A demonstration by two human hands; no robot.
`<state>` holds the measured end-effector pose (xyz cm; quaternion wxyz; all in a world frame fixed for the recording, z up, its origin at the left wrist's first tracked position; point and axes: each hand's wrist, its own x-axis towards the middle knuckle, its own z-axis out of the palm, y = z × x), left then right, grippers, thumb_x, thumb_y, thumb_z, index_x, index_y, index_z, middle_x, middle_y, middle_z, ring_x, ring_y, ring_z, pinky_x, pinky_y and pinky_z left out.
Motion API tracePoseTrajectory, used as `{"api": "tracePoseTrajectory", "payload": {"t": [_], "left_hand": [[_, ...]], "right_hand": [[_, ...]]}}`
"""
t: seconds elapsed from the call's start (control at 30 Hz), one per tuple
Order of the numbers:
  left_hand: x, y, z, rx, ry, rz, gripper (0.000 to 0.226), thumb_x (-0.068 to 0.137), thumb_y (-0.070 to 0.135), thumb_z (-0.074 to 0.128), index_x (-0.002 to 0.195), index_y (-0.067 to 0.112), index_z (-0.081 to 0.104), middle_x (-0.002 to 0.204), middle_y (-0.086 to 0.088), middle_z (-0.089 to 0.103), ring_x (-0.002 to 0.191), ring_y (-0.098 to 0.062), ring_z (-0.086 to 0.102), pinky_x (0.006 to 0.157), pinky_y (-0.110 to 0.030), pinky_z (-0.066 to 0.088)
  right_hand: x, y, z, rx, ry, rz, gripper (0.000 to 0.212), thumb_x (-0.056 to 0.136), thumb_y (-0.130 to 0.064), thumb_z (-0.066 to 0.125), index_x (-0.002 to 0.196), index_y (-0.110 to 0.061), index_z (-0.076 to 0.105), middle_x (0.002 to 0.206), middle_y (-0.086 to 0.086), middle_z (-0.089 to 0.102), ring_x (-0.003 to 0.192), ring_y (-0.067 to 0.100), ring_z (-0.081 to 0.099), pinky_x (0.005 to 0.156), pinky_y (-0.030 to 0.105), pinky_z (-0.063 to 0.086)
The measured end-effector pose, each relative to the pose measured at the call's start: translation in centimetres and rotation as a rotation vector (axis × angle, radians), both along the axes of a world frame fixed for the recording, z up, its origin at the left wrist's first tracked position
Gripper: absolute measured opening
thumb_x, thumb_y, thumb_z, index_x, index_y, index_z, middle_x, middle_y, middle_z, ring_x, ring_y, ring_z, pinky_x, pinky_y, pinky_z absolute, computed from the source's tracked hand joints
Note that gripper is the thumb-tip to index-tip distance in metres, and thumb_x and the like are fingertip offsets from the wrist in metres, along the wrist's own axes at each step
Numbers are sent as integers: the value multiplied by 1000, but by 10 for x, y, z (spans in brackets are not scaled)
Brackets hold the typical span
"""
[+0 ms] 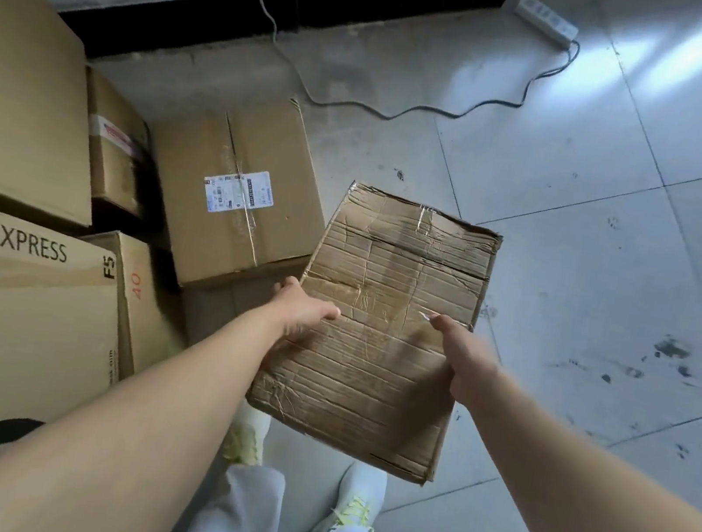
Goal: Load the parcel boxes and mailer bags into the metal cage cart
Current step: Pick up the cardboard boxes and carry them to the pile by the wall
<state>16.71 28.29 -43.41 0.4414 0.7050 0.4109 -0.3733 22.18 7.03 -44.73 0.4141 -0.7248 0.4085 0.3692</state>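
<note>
At mid-frame, the left hand (302,315) and right hand (469,365) each clasp an opposite long edge of a heavily creased, taped parcel box (394,272), thumbs on top and fingers curled round the edge. The box hangs clear of the floor (616,262), above the person's shoes (354,496). Likely hazards: the softened cardboard may buckle at the grips, and glossy tape under the thumbs may let it slide. Its left edge lies near a labelled carton (235,201), which a swing could clip. A loose cable (410,112) crosses the tiles, a trip risk. No cage cart is in view.
</note>
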Motion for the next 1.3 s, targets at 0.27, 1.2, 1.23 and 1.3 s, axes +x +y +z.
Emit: {"api": "tracePoseTrajectory", "payload": {"t": [0.27, 1.2, 1.23, 1.3], "left_hand": [[22, -26, -62, -120, -75, 70, 109, 75, 42, 74, 153, 8, 5, 160, -12, 12, 144, -27, 22, 117, -44, 23], [159, 20, -228, -281, -393, 415, 23, 85, 21, 64, 107, 16, 61, 147, -2, 39, 137, -21, 34, 113, -35, 25], [160, 20, -227, -254, -409, 421, 31, 84, 22, 65, 114, 14, 60, 147, -5, 39, 135, -20, 35, 110, -32, 25], [162, 21, -221, -149, -463, 418, 48, 82, 24, 67, 125, 9, 54, 144, -6, 44, 118, -16, 41, 95, -28, 25]], "right_hand": [[39, -24, -49, -99, -152, -17, 64, 83, -38, 66, 135, -6, 47, 134, 12, 51, 122, 31, 48, 93, 33, 39], [244, 88, -237, 5, -571, 542, 33, 88, -25, 55, 116, -8, 52, 108, 12, 53, 87, 23, 56, 73, 26, 47], [239, 86, -236, 14, -579, 532, 26, 89, -20, 55, 111, -8, 51, 98, 11, 53, 74, 17, 52, 61, 24, 43], [230, 80, -233, 16, -603, 516, 32, 87, -19, 57, 115, -7, 51, 93, 9, 56, 72, 16, 53, 61, 25, 44]]}}
